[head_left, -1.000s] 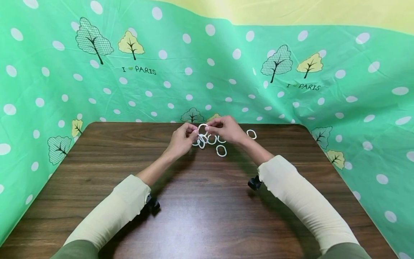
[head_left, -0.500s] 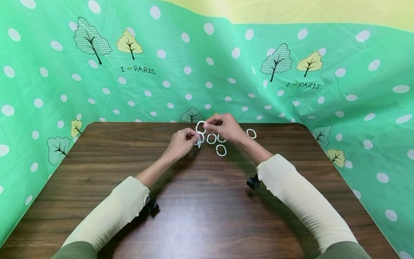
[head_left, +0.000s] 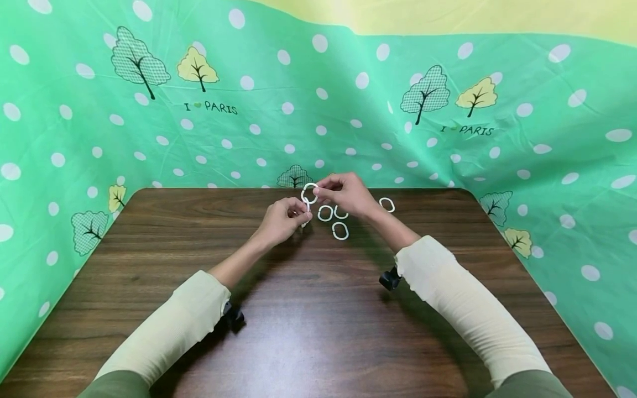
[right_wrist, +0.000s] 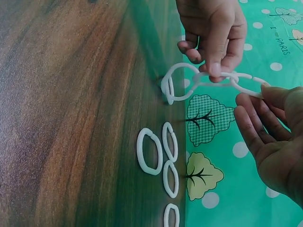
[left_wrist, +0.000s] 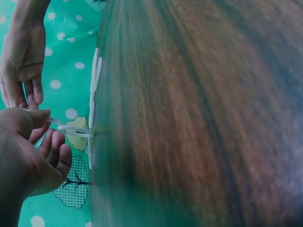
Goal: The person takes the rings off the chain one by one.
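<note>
My left hand (head_left: 283,221) and right hand (head_left: 346,194) meet just above the table's far edge over a short chain of white split links. The right thumb and fingers pinch the end link (right_wrist: 251,93), which stands up in the head view. Hooked through it is a second link (right_wrist: 208,84), pinched by my left hand (right_wrist: 213,33). From that one hangs a third link (right_wrist: 183,65), with at least one more link (right_wrist: 165,87) at its low end, close to the table. The small gap in the end link shows in the right wrist view. Left-hand fingers partly hide the chain in the head view.
Several loose white links lie on the dark wooden table (head_left: 318,309), among them a nearer link (head_left: 333,230) and one farther right (head_left: 381,204). Behind the far edge hangs a green dotted cloth (head_left: 269,99). A black wrist camera (head_left: 390,279) hangs below the right sleeve.
My right hand has lifted its link slightly up and left. The left fingers have shifted onto the link below it, which has turned edge-on. The bunched links now hang beneath. Loose links stayed put.
</note>
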A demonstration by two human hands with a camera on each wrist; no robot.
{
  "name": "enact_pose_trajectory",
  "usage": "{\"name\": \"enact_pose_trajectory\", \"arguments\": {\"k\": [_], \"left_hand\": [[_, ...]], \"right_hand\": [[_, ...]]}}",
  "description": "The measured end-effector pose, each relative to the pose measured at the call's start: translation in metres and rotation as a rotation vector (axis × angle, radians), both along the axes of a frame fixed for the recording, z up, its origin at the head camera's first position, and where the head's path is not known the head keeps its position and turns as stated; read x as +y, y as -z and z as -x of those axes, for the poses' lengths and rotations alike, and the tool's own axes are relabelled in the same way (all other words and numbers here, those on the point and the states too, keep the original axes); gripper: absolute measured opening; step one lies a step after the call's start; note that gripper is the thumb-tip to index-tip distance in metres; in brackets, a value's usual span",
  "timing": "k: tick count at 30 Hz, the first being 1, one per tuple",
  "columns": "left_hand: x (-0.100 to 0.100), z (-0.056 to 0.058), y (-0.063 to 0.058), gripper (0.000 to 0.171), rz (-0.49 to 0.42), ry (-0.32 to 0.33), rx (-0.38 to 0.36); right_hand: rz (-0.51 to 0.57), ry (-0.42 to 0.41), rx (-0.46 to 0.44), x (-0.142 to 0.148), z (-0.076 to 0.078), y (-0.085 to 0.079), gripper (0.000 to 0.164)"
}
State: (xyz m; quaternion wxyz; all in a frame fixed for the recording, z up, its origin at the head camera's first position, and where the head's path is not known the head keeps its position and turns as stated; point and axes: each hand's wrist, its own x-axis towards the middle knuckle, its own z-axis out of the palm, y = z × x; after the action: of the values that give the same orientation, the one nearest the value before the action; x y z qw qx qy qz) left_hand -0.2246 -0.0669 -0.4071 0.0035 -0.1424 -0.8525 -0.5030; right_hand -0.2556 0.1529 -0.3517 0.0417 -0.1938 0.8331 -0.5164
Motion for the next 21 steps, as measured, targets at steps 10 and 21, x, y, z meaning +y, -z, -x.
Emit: {"name": "enact_pose_trajectory", "arguments": {"k": [10,21], "left_hand": [[-0.0045,0.0012,-0.0014,0.017,-0.016,-0.046,0.024],[-0.004,0.0008,-0.0058,0.025,0.006,-0.076,0.015]], "right_hand": [[-0.009,-0.023,0.071,-0.0007,-0.0024,0.0041,0.021],[-0.068,-0.048,0.173,-0.0012,-0.0055,0.0074,0.016]]}}
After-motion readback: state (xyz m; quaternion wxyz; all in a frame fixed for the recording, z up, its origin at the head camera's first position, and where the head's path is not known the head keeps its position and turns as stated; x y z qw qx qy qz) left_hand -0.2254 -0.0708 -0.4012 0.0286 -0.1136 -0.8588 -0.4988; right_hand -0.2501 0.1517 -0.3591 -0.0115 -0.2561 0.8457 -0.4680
